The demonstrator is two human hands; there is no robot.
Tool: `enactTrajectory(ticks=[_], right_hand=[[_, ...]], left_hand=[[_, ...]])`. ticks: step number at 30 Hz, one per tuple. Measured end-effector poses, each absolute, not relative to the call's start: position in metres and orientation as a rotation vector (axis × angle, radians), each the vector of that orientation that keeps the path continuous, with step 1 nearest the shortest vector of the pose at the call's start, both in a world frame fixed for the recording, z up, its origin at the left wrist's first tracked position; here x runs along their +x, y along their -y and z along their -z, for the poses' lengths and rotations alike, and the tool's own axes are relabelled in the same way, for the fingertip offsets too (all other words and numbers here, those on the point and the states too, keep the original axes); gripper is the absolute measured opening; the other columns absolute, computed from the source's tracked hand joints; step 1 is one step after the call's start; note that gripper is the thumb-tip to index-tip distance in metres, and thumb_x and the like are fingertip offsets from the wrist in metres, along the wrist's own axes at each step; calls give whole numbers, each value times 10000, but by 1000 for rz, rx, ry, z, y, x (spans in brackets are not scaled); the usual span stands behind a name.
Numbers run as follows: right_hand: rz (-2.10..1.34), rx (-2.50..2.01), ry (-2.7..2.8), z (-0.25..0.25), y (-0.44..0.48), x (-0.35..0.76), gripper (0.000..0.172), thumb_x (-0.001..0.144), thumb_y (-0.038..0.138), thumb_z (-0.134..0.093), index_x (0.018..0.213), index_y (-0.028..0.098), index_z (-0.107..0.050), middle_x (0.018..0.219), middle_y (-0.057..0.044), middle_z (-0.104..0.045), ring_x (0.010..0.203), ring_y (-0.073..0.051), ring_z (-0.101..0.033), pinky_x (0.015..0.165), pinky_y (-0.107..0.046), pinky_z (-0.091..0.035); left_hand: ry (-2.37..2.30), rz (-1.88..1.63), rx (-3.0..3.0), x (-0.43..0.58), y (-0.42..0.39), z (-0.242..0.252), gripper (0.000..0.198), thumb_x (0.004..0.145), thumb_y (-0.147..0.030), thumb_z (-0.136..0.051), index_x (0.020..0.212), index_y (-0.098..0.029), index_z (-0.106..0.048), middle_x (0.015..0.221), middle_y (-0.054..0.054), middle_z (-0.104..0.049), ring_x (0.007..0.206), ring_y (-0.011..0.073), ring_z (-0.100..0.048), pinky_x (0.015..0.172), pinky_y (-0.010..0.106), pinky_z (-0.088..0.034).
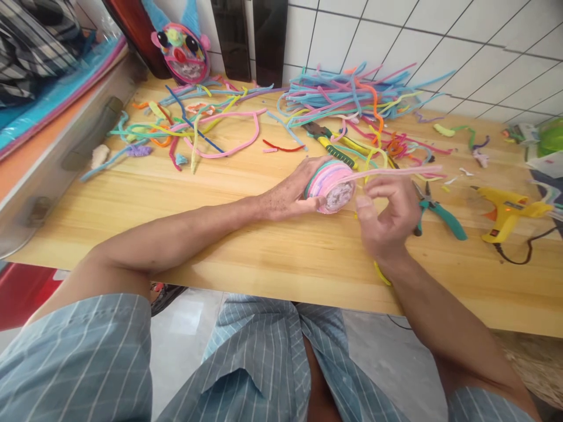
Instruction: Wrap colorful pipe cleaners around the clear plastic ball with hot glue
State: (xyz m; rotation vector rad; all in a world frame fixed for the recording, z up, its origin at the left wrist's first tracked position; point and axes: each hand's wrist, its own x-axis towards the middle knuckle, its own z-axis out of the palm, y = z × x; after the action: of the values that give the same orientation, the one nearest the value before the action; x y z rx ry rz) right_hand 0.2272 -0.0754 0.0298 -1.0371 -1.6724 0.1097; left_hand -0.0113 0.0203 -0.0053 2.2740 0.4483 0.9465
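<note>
My left hand (pixel 294 193) grips a round coil of pink, white and teal pipe cleaners (pixel 332 184) just above the wooden table (pixel 185 205). A long pink pipe cleaner (pixel 404 171) runs from the coil off to the right. My right hand (pixel 387 214) is curled beside the coil, its fingers pinching that pink strand close to the coil's edge. Both forearms reach in from the bottom of the view.
Loose pipe cleaners (pixel 347 94) lie in heaps across the far half of the table. Teal pliers (pixel 440 212) and a yellow glue gun (pixel 505 214) lie to the right. Yellow-handled cutters (pixel 334 149) lie behind the coil. A pipe-cleaner clown face (pixel 182 53) leans on the tiled wall.
</note>
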Motion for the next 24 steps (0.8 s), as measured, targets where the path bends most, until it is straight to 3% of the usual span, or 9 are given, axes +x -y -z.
enactTrajectory(ticks=[2, 5, 8, 12, 19, 24], right_hand=[[-28, -1037, 1799, -37, 81, 234, 112, 1004, 488, -760, 988, 380, -733, 1000, -37, -749, 1057, -330, -727, 1129, -656, -547], [-13, -1123, 1950, -49, 86, 237, 237, 967, 567, -792, 1175, 454, -797, 1262, -33, -783, 1319, -388, -691, 1260, -693, -476], [-109, -1216, 1978, -58, 84, 230, 357, 945, 569, -827, 1278, 446, -793, 1431, -19, -770, 1479, -416, -620, 1339, -688, -425], [-205, -1298, 1950, -57, 77, 225, 351, 995, 557, -777, 1313, 409, -797, 1477, -43, -779, 1458, -429, -633, 1331, -720, -402], [98, -1215, 2073, -36, 67, 235, 372, 1010, 509, -773, 1376, 444, -783, 1519, -12, -784, 1342, -390, -685, 1250, -683, -453], [34, -1173, 2058, -32, 68, 234, 405, 1009, 460, -794, 1411, 410, -775, 1482, -45, -791, 1364, -392, -694, 1284, -660, -448]], left_hand=[[-455, -955, 2270, -11, -20, 6, 1000, 1037, -830, -566, 1748, -167, -333, 1749, 262, -480, 1658, 427, -463, 1418, 613, -348], [-456, -972, 2267, -11, -21, 8, 1021, 1027, -859, -553, 1747, -168, -343, 1748, 259, -483, 1656, 420, -469, 1419, 605, -352], [-456, -984, 2269, -11, -22, 11, 1019, 1033, -843, -567, 1754, -160, -337, 1747, 267, -486, 1653, 418, -479, 1418, 610, -354], [-438, -997, 2282, -11, -23, 14, 1019, 1035, -830, -579, 1759, -155, -337, 1755, 277, -479, 1656, 427, -473, 1416, 627, -352], [-425, -1004, 2284, -11, -24, 15, 1021, 1036, -835, -571, 1764, -158, -341, 1762, 276, -473, 1657, 426, -476, 1415, 633, -366], [-443, -1020, 2294, -10, -23, 17, 1013, 1036, -834, -575, 1759, -161, -347, 1764, 279, -474, 1657, 424, -476, 1415, 641, -361]])
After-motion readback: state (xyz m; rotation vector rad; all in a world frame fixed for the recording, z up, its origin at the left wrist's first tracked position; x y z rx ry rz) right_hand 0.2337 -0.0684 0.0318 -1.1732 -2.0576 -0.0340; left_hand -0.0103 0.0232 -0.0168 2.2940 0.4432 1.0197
